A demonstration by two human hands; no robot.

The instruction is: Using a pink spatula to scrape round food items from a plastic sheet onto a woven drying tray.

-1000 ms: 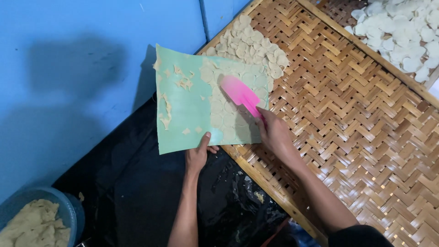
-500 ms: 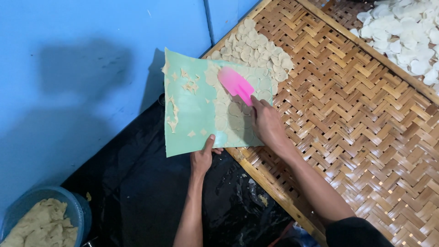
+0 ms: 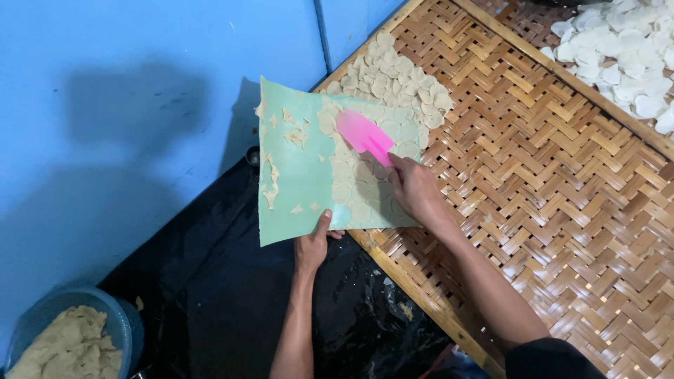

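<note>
My left hand grips the near edge of a pale green sheet, holding it tilted over the edge of a woven bamboo tray. Thin round dough discs and torn dough scraps cling to the sheet. My right hand holds a pink spatula, its blade lying flat on the sheet's upper right part among the discs. Just beyond the sheet, a pile of beige dough discs lies on the tray.
A second bamboo tray at the top right carries white discs. A blue wall stands on the left. Black plastic covers the floor below the sheet. A blue bowl of dough sits at the bottom left.
The pink spatula has slid along the sheet toward its upper part, and the sheet with both hands sits a little further right and lower in view.
</note>
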